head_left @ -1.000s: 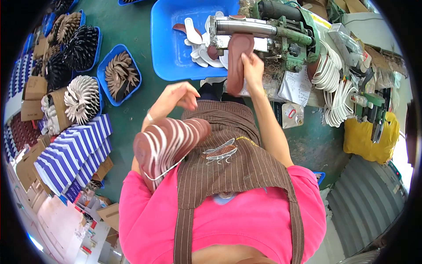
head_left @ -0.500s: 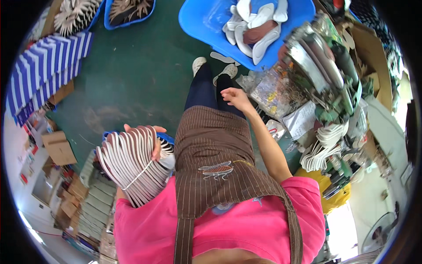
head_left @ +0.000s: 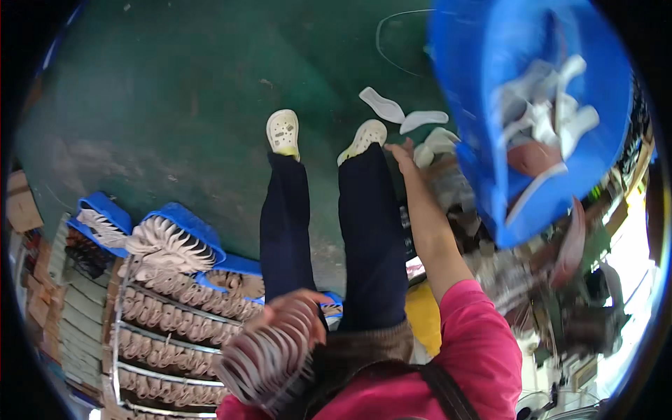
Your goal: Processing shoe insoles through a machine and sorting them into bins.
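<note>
My left hand (head_left: 304,308) is wrapped round a thick stack of brown-and-white insoles (head_left: 262,353), held against my body at the lower left. The stack is blurred by motion. My right arm reaches down past my right knee. My right hand (head_left: 402,155) is low near my white clog (head_left: 365,138), its fingers stretched out and nothing visible in them. Close to it lie pale insole-like pieces (head_left: 435,145), partly overlapping. Two loose white insoles, one a narrow insole (head_left: 383,105) and one a curved insole (head_left: 423,120), rest on the green floor just beyond.
A large blue tub (head_left: 465,105) with white and brown insoles stands at my right. At the lower left, a metal rack (head_left: 171,337) carries rows of beige pieces, with blue bins (head_left: 183,220) by it. A yellow thing (head_left: 424,316) and machinery (head_left: 595,308) are at the right.
My view has tilted and turned, so the tub appears farther right and the rack has come into sight. My right hand has reached down toward the floor pieces. The left hand keeps the stack.
</note>
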`<state>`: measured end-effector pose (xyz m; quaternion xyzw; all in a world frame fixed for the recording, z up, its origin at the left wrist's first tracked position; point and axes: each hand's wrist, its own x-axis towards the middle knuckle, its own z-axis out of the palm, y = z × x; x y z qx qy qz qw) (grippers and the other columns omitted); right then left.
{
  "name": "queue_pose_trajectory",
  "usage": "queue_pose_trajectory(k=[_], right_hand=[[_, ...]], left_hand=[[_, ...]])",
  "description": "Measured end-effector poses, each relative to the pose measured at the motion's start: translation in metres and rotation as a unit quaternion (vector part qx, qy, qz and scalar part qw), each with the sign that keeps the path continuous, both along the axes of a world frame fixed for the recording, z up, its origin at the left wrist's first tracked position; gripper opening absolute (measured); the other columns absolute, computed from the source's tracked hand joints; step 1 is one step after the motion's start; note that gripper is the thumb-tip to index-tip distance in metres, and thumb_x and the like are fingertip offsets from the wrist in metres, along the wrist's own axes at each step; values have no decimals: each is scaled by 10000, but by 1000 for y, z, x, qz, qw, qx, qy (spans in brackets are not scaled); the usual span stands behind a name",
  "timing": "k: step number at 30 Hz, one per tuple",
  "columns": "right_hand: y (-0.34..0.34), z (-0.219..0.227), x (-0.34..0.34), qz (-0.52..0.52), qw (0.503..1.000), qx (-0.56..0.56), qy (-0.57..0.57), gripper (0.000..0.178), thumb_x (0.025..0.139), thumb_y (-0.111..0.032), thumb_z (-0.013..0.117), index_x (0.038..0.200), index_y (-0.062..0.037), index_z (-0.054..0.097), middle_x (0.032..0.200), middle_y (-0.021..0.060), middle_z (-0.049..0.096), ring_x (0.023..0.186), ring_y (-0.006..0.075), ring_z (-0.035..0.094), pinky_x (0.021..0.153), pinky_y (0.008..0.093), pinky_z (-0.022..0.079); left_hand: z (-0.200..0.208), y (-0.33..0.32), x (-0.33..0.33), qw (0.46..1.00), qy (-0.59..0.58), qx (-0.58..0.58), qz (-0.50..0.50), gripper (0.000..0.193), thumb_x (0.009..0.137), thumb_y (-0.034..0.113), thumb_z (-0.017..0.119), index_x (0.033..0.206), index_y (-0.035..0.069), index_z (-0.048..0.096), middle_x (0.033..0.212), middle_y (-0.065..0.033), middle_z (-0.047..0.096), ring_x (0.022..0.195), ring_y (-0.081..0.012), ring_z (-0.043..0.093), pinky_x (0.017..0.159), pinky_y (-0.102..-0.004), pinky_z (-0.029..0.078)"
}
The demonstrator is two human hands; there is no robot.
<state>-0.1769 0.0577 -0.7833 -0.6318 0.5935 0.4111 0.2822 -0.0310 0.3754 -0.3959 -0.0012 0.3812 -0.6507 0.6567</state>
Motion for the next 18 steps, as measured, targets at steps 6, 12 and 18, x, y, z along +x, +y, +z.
queue_pose_trajectory(k=[6, 12, 18], right_hand=[[-86, -169, -56, -389, 910, -84, -115, 956, 697, -403, 748, 1352, 83, 250, 1408, 226, 297, 1284, 300, 336, 1026, 361, 297], [-79, -210, -29, -516, 845, -129, -59, 1128, 609, -575, 750, 1397, 12, 194, 1464, 169, 208, 1299, 422, 238, 992, 680, 119], [-75, -224, -15, -594, 764, -201, -152, 798, 640, -72, 748, 1263, -106, 252, 1261, 162, 418, 1049, 367, 506, 779, 588, 434]], left_hand=[[-132, 19, -78, 990, 13, -117, 77, 1067, 726, 717, 511, 1372, -62, 170, 948, -329, 548, 893, -316, 580, 802, -372, 455], [-192, 36, -134, 984, 22, -83, 155, 1027, 746, 687, 514, 1382, -31, 145, 952, -347, 536, 881, -343, 577, 785, -389, 467], [-191, 42, -147, 980, -3, -82, 180, 990, 765, 656, 518, 1391, 0, 120, 956, -366, 525, 870, -370, 574, 768, -405, 479]])
